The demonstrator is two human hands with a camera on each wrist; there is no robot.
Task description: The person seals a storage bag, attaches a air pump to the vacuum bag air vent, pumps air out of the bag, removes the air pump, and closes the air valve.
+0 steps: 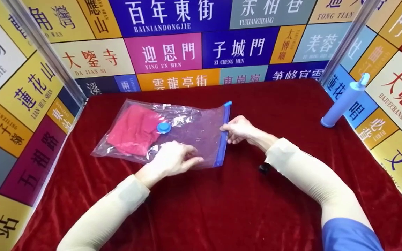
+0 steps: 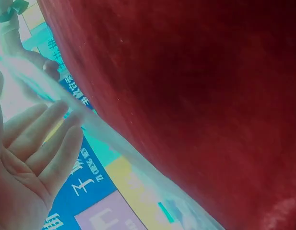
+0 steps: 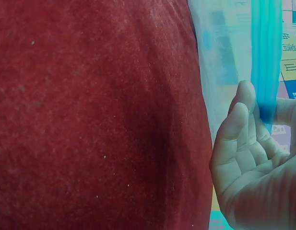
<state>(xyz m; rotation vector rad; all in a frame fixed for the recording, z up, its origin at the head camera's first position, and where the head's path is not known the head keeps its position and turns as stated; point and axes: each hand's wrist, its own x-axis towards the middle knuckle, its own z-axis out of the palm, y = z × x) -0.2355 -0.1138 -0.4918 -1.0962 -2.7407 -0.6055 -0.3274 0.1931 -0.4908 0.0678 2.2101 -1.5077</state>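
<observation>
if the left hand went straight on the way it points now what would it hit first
The left hand would probably meet the blue strip on the clear bag; depth is unclear, so it might brush the bag's plastic first.

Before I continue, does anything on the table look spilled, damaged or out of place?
I see no spill or clear damage. Only the pink cloth looks slightly odd: it sits bunched at one end of the clear bag, away from the blue strip that the right hand pinches.
</observation>
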